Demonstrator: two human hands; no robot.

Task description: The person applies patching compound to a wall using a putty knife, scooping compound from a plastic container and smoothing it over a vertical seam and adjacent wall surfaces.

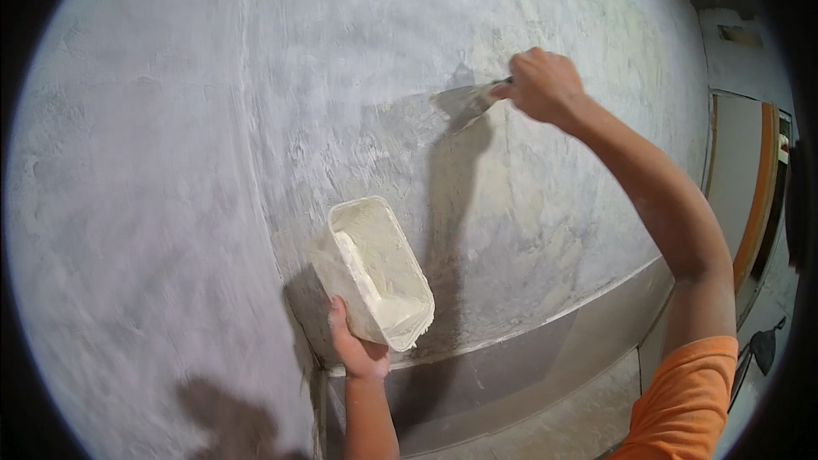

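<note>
The putty knife (467, 102) lies flat on the grey wall (170, 162), likely light and springy, best gripped at its handle (hidden), where the right hand (545, 85) closes. The left hand (358, 349) fingers cup the putty tub (375, 273) from below, probably heavy.

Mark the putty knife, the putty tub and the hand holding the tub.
putty knife (464, 102), head view, middle of the flat blade against the wall.
putty tub (375, 273), head view, on the pale putty inside it.
left hand (358, 349), head view, back of the hand under the tub.
</note>
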